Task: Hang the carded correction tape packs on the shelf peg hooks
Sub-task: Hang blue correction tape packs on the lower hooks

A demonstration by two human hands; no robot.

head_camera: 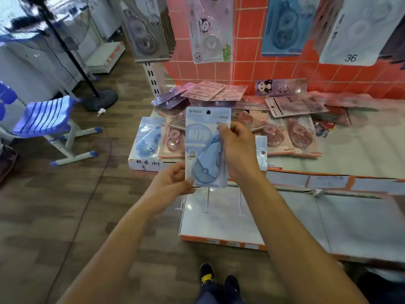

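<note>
I hold a light blue carded correction tape pack (205,148) upright in front of me, its hang hole at the top. My left hand (169,179) pinches its lower left corner. My right hand (237,148) grips its right edge, thumb on the front. Behind it a heap of pink, purple and blue packs (278,119) lies on the shelf (361,154). More packs hang overhead on the red grid back panel (247,69), among them a grey pack (143,29), a panda pack (210,31) and a blue pack (285,25). The peg hooks themselves are hidden behind the hung packs.
A white lower shelf (306,218) juts out below, with thin bare wire pegs (207,199) over it. A blue striped stool (50,121) and a black stand with a round base (99,98) are on the wooden floor at left. My shoes (219,279) show at the bottom.
</note>
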